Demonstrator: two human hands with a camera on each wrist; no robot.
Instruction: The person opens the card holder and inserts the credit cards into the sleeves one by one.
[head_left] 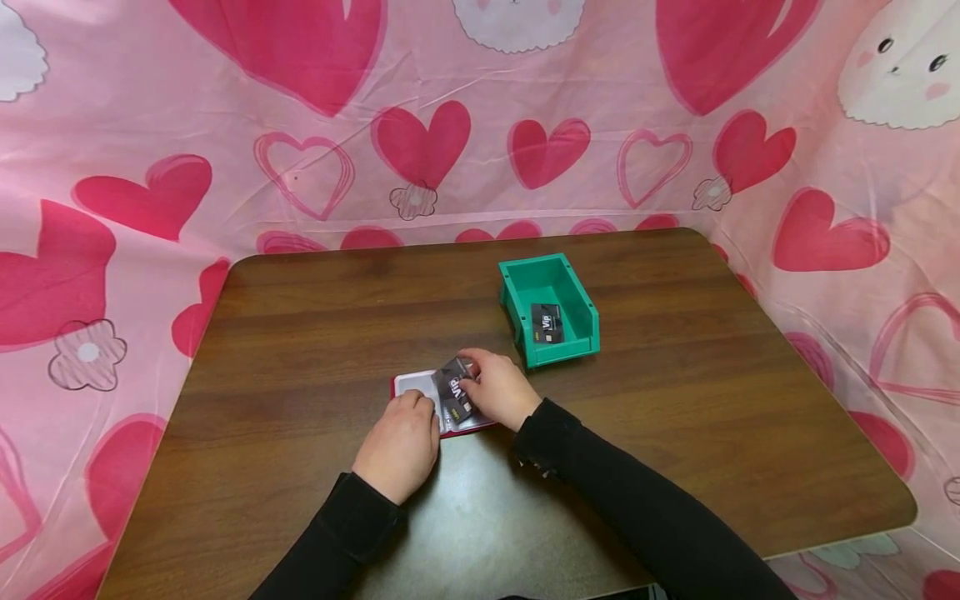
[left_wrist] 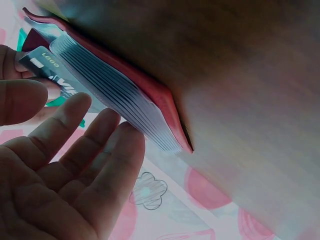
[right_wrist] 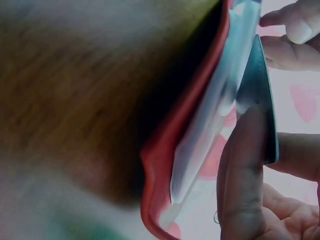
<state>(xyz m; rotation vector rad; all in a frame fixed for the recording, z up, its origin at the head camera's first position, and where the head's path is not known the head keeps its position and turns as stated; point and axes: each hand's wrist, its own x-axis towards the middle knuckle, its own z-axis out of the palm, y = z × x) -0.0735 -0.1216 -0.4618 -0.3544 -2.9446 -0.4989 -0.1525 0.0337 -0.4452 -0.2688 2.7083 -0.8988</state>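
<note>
A red-covered card holder lies spread on the table, its stack of clear sleeves facing up. My right hand pinches a black VIP card between thumb and fingers. The card is tilted over the sleeves, one edge right at them in the right wrist view. On the holder's left side is my left hand, its fairly straight fingertips right at the sleeve edges.
Just beyond my right hand stands a green plastic bin with another black VIP card inside. The brown wooden table has pink heart-patterned cloth hanging behind it and along its sides.
</note>
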